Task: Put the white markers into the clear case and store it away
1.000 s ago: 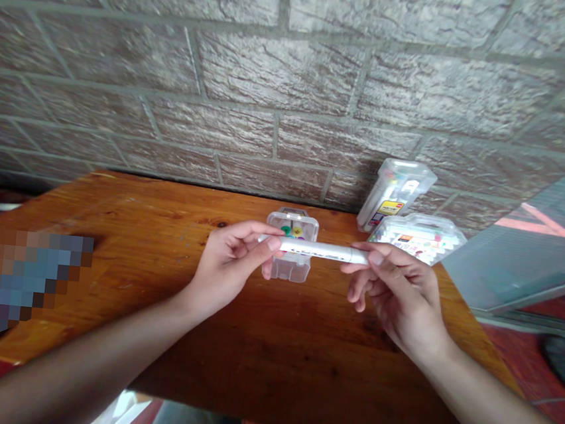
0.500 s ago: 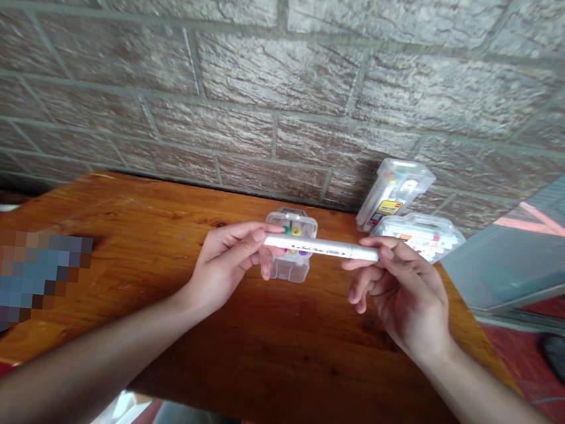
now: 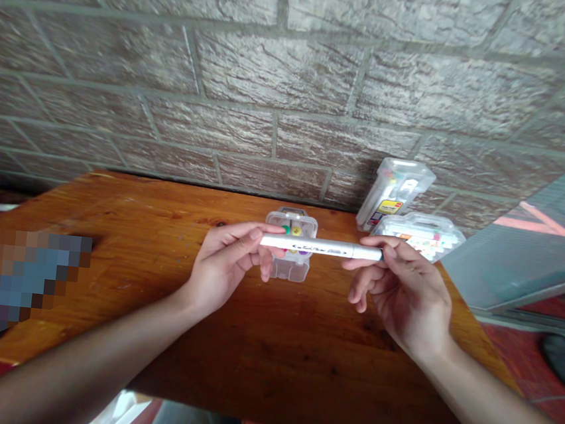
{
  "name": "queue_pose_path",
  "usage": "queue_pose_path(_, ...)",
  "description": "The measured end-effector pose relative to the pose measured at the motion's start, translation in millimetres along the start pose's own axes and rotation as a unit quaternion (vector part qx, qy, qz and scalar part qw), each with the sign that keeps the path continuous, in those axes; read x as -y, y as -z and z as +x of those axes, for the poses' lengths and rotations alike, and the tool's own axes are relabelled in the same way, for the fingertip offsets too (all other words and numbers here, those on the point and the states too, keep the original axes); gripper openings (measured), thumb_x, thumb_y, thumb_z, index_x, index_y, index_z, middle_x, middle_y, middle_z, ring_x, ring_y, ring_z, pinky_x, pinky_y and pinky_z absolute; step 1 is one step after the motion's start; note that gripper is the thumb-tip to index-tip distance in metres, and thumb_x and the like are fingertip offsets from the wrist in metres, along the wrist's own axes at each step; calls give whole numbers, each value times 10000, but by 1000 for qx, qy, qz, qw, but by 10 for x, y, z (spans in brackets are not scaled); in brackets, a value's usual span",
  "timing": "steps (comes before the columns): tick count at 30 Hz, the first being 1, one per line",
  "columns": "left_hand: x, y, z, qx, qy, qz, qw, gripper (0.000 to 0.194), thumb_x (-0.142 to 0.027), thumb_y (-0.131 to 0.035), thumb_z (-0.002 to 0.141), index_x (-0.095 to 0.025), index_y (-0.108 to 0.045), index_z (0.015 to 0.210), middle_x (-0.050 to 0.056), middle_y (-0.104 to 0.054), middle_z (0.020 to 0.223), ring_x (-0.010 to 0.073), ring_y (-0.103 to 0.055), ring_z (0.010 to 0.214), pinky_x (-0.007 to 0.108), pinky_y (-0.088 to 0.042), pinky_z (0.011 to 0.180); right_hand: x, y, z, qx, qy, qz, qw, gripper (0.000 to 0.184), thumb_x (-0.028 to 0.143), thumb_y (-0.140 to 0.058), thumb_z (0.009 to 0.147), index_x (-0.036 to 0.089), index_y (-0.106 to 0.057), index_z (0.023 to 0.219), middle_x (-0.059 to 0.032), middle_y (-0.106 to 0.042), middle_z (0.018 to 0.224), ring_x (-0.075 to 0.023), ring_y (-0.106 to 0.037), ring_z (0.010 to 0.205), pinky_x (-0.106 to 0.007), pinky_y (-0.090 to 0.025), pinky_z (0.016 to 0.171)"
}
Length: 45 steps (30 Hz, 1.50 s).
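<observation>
Pen [image 3: 322,247] up and level, pinched at both ends, in front of the box [image 3: 291,270]!
Here's the left hand [image 3: 220,266], thumb and fingers closed on the pen's left end, and across from it the right hand [image 3: 412,294], thumb and forefinger gripping the right end, a sliver of dark tip [image 3: 382,254] by the thumb. So that's two closed grips on one white pen, dark print towards us, up over the wooden table [image 3: 274,351]. Beyond it sits the clear box, partly hidden by pen and left fingers, green and yellow rounds [image 3: 296,231] showing inside. Off to the right, the wide case [image 3: 447,236], and just behind it the tall case [image 3: 395,188], yellow label out front; whether they touch, I can't tell. At the very back, the block wall [image 3: 276,71].
</observation>
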State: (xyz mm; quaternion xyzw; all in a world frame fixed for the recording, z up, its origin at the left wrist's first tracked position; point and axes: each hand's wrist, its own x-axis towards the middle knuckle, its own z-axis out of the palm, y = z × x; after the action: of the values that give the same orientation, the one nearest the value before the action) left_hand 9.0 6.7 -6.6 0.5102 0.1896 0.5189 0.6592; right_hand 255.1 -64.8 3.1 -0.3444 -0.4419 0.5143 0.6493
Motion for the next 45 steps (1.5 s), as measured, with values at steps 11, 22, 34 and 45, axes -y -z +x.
queue_pose_path(11, -14, -46, -16, -30, -12, 67, 997, 268, -363, -762, 920, -133, -830, 1040, 94, -800, 744, 132, -616, 476, 261, -510, 472, -62, 11, -19, -22, 24, -63, 997, 219, 406, -678, 1008, 212, -764, 1062, -73, -839, 887, -184, -721, 488, -273, -562, 392)
queue_pose_path(22, -40, -74, -26, -25, -45, 220, 974, 193, -287, -821, 871, -148, -807, 1003, 27, -765, 685, 95, -613, 448, 213, -492, 455, -111, 18, -18, -12, 61, -128, 990, 151, 318, -785, 942, 200, -801, 1035, -71, -839, 849, -159, -714, 478, -248, -570, 399)
queue_pose_path(34, 6, -115, -47, 9, -48, 220, 974, 179, -260, -838, 839, -148, -722, 917, 0, -727, 703, 78, -592, 447, 182, -491, 425, -103, -12, -18, -3, 56, -179, 982, 214, 313, -873, 851, 195, -749, 980, -6, -743, 588, -155, -670, 437, -234, -547, 394)
queue_pose_path(45, 24, -112, -63, 14, -33, 212, 977, 179, -258, -828, 852, -148, -701, 915, -9, -711, 694, 78, -601, 451, 181, -494, 435, -97, -37, -30, 7, 47, -188, 981, 216, 341, -859, 866, 186, -727, 939, -16, -742, 581, -153, -672, 434, -232, -554, 406)
